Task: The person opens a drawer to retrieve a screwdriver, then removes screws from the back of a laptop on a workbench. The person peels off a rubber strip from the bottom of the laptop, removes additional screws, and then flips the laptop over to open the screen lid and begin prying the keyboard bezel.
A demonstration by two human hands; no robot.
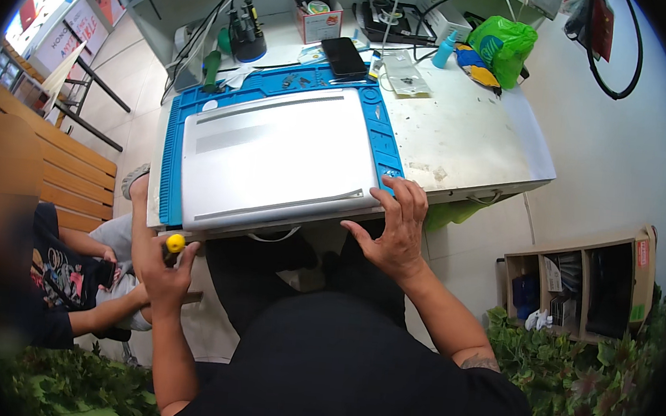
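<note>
At seven o'clock from the silver laptop (278,160), and nearest the body, the left hand (164,276) has its fingers closed around a yellow-capped tool (176,243) (a screwdriver, most likely; its tip is hidden). At four o'clock, the right hand (398,231) holds nothing, thumb and fingers spread wide beside the laptop's near right corner; whether a fingertip touches it, I cannot tell. The laptop lies shut, underside up, on a blue work mat (172,158). Its bottom cover is on, so the step in hand looks like work on that cover; the next move seems to call for a steady corner and light, square pressure from the tool.

Farther out, a green-handled tool (212,71) lies toward eleven, with a dark tool stand (246,42) beyond it. A black phone (344,57) rests at one o'clock. At two come a blue bottle (444,51) and, beyond that, a green plastic bag (505,49).
</note>
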